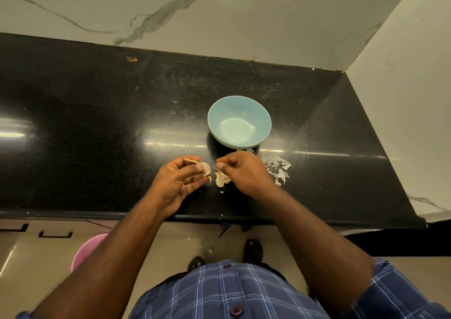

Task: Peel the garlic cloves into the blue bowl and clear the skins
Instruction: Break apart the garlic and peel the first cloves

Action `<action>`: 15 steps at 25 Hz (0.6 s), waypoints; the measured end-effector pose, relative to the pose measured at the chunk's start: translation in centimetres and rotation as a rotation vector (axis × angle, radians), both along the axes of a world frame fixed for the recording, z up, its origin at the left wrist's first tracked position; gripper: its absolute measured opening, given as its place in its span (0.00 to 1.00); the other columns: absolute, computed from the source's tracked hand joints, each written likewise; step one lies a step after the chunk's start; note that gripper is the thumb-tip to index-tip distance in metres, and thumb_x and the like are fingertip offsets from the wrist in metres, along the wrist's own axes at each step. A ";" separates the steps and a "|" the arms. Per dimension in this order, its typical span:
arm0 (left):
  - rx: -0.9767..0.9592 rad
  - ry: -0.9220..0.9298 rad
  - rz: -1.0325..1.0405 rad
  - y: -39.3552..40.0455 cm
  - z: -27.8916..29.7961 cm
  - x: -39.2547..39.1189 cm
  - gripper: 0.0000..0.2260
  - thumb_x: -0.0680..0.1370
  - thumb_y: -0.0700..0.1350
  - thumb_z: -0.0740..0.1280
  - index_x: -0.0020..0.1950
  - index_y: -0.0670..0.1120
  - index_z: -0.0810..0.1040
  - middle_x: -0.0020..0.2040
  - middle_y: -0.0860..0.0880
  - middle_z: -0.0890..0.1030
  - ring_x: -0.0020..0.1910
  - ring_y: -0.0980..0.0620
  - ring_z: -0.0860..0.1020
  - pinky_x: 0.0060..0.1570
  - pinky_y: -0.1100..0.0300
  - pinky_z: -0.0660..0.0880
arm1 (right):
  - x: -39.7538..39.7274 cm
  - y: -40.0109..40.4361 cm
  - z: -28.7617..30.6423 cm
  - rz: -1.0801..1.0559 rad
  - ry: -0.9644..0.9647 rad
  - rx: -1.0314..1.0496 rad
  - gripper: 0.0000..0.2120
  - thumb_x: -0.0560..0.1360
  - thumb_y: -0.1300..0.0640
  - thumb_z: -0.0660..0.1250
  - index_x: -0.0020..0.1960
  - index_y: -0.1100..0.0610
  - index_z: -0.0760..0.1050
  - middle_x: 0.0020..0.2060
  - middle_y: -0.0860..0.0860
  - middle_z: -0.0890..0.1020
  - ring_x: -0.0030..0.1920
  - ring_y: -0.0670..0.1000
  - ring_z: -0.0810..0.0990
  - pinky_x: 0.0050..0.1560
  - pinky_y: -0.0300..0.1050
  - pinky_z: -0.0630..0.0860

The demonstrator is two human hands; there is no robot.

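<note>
The blue bowl (239, 121) stands on the black counter (97, 123) just beyond my hands, and nothing shows inside it. My left hand (179, 180) pinches a piece of garlic (206, 168) between thumb and fingers. Close beside it, my right hand (244, 172) holds another piece of garlic (221, 178), with dry skin hanging from it. The two pieces sit a small gap apart, above the counter near its front edge. A heap of peeled skins (279, 168) lies on the counter to the right of my right hand.
Marble walls close the counter at the back and on the right. A pink bucket (86, 251) stands on the floor at lower left. Skin flakes (199, 241) lie on the floor near my feet. An orange speck (133, 59) marks the counter's back.
</note>
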State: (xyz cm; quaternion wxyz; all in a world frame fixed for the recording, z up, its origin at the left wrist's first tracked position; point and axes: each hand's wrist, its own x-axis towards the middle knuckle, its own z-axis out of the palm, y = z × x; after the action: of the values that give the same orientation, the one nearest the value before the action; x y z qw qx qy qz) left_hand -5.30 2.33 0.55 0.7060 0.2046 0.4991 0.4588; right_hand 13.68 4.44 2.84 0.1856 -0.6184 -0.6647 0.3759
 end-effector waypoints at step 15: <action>0.194 0.074 0.013 0.3 0.5 0.9 0.10 0.77 0.30 0.69 0.56 0.40 0.80 0.48 0.41 0.86 0.47 0.45 0.86 0.50 0.53 0.84 | -1.2 -0.4 0.0 -0.080 0.241 -0.037 0.06 0.73 0.54 0.78 0.48 0.55 0.86 0.38 0.48 0.87 0.41 0.46 0.85 0.48 0.45 0.83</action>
State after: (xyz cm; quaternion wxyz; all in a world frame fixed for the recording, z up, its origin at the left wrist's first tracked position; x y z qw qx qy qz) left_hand -4.42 2.58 1.09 0.6610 0.2858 0.4795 0.5015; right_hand 12.51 4.01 2.80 0.2674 -0.5980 -0.6052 0.4522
